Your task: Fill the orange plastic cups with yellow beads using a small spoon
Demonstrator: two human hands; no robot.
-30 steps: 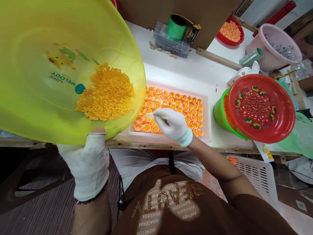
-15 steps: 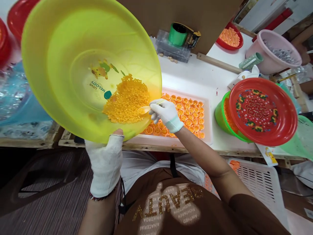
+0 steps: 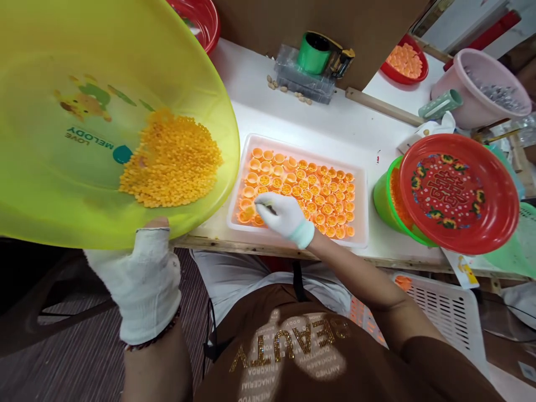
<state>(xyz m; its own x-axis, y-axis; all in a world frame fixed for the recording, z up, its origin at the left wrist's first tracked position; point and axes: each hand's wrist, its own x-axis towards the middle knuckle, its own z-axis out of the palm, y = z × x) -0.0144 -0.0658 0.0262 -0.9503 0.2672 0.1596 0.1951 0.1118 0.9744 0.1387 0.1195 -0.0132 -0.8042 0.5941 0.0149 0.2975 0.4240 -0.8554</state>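
Note:
My left hand (image 3: 146, 273), in a white glove with the thumb tip bare, grips the near rim of a big yellow-green basin (image 3: 201, 84). The basin is tilted, and a heap of small yellow-orange beads (image 3: 176, 164) lies in its lower right part. My gloved right hand (image 3: 282, 215) is closed on a spoon, mostly hidden by the fingers. The spoon's bowl (image 3: 249, 211) is over the left front of a white tray (image 3: 360, 223). Rows of small orange cups (image 3: 312, 181) fill the tray; many contain yellow beads, while several at the left look empty.
Right of the tray stands a green tub (image 3: 385, 201) with a red patterned plate (image 3: 460, 192) resting on it. A tape dispenser (image 3: 314, 53) sits at the back. Farther right are a red bowl (image 3: 404, 61) of orange pieces and a pink bucket (image 3: 481, 89).
The basin has moved left with my left hand, uncovering the tray's left part. My right hand has brought the spoon out of the beads and over the cups.

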